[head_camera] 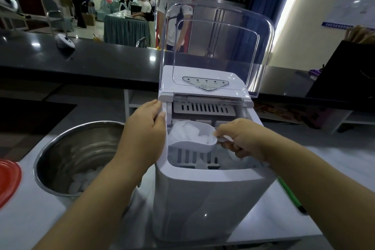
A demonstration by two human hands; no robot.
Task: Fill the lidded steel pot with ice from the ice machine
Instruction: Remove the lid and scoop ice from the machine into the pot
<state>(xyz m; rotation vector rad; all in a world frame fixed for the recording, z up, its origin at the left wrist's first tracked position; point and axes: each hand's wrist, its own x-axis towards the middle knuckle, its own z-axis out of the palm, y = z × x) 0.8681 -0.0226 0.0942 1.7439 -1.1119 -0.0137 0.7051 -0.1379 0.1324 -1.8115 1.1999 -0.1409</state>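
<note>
2 hands in frame, both yours. Going left to right: red lid (8,180) at far left edge on the white table (30,219), partly cut off. Next, steel pot (79,158) stands open just left of the ice machine (203,199), a small pile of ice cubes (85,180) at its bottom, mostly unfilled. Your left hand (145,134) grips the machine's left front edge, thumb and fingers pinched around the wall, bracing it. Clear lid (215,46) of the machine is flipped up and standing open. Inside the bin, white scoop (194,138) sits loaded with ice, mouth pointing left, above the slotted basket (194,158). Your right hand (241,138) pinches the scoop handle, fingers curled tight on it. Green pen-like item (290,195) lies on the table at right of the machine. Other people stand in the background behind the black counter (81,57).

Step, as I judge it: mid-fill, 1 scoop loaded and ready to transfer. Next move calls for lifting the scoop clear of the bin rim, carrying it left over or past your left hand, keeping it level so cubes don't spill, then tipping into the pot. Many more scoops likely needed, then the lid goes on.
</note>
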